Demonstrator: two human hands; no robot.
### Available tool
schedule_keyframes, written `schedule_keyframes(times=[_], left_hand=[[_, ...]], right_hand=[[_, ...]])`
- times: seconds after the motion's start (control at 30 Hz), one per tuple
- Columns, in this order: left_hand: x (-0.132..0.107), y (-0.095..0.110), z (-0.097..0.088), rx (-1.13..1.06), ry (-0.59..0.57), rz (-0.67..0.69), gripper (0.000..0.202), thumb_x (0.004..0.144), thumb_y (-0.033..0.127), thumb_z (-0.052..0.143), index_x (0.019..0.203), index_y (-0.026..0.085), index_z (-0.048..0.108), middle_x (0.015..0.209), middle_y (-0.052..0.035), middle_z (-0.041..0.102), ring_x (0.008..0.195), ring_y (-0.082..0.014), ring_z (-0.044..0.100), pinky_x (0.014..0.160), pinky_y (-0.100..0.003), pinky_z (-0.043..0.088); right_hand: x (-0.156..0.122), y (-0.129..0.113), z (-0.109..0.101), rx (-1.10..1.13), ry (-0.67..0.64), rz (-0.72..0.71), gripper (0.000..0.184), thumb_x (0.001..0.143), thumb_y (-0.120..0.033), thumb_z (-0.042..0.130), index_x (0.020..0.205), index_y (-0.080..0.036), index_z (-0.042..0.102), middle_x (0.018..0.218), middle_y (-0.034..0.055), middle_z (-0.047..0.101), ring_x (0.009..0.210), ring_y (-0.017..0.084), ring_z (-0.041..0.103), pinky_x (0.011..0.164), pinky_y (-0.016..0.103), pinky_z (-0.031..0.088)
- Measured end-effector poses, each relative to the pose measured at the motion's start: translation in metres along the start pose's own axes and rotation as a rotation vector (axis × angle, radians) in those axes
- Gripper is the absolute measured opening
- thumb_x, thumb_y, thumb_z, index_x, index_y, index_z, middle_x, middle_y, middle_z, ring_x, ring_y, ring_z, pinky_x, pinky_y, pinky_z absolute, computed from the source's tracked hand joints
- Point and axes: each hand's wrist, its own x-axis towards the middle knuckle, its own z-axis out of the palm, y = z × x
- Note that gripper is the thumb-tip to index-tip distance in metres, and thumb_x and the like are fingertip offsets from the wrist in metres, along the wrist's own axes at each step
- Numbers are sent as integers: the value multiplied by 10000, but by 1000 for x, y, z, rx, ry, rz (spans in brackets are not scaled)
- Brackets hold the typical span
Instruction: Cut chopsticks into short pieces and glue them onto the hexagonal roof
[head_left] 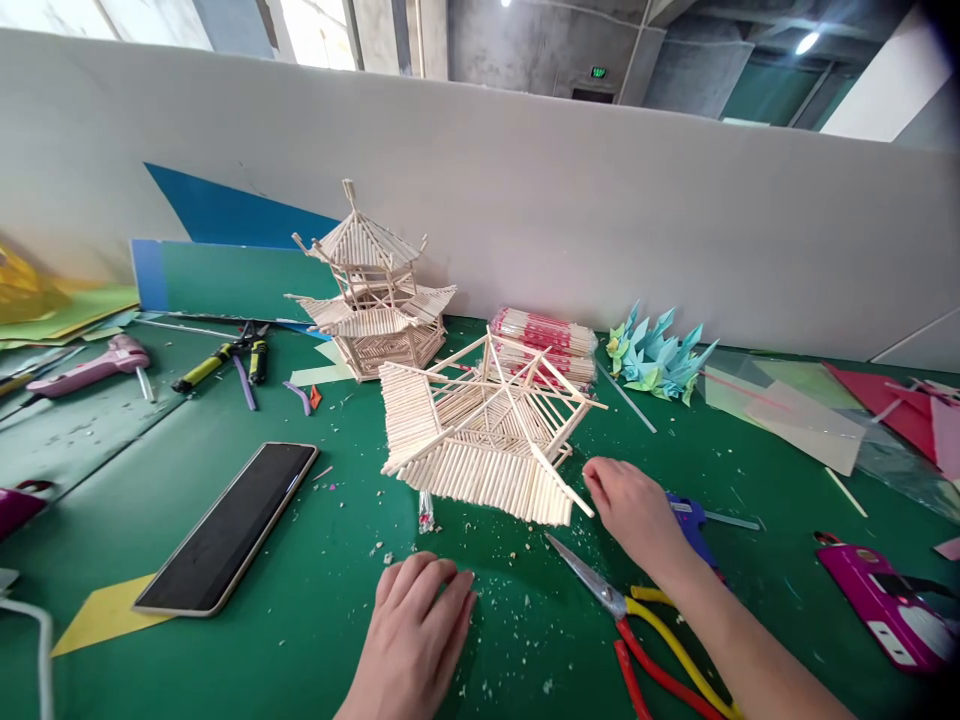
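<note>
A half-roofed pavilion model made of thin wooden sticks stands in the middle of the table. Two of its roof sides are covered with rows of sticks, and the other sides show bare frame. My left hand rests on the table in front of it, fingers stretched out loosely and holding nothing. Close to the model's right corner, my right hand has its fingers curled together; whatever they may hold is hidden. Scissors with red and yellow handles lie below the right forearm. A blue glue gun is partly covered by that arm.
Behind stands a finished two-tiered stick pagoda, beside packs of sticks and blue folded-paper pieces. A phone, pliers and a pink glue gun lie left. A magenta device sits right. A white partition closes the back.
</note>
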Motion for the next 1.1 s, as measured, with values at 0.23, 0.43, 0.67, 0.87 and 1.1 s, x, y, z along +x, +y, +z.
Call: schedule_keyframes(times=[0.23, 0.43, 0.67, 0.87, 1.1], left_hand=[[24, 37, -14, -431, -8, 82, 230, 780, 59, 520, 945, 210, 576, 775, -58, 621, 673, -167, 543, 597, -297, 449], [47, 67, 1, -743, -289, -135, 163, 838, 206, 447, 791, 144, 590, 643, -33, 540, 544, -111, 473, 478, -203, 370], [48, 74, 3, -847, -349, -319, 280, 863, 275, 401, 603, 174, 422, 575, 29, 400, 538, -98, 364, 503, -206, 299], [48, 70, -1, -929, -324, -374, 304, 872, 332, 390, 616, 174, 438, 577, 26, 403, 544, -106, 361, 509, -217, 299], [49, 62, -5, -909, -206, -369, 200, 865, 300, 435, 811, 160, 567, 664, -7, 528, 581, -116, 446, 529, -214, 360]], right_hand=[[-42, 1, -38, 347, 238, 208, 199, 869, -327, 490, 960, -192, 605, 752, 14, 672, 615, 123, 646, 507, 161, 512], [-75, -37, -51, 592, 55, -69, 254, 878, -186, 466, 1101, -238, 576, 847, 25, 629, 727, 110, 635, 618, 152, 524], [-78, -61, -48, 638, 217, -162, 142, 812, -148, 568, 937, -211, 594, 757, 1, 665, 650, 106, 619, 645, 188, 509], [-76, -69, -44, 686, 268, -56, 123, 761, -81, 595, 828, -182, 577, 678, -9, 616, 592, 93, 567, 555, 185, 483], [-64, -73, -39, 573, 502, 101, 101, 769, -78, 595, 830, -158, 601, 723, 17, 617, 633, 94, 580, 588, 181, 466]])
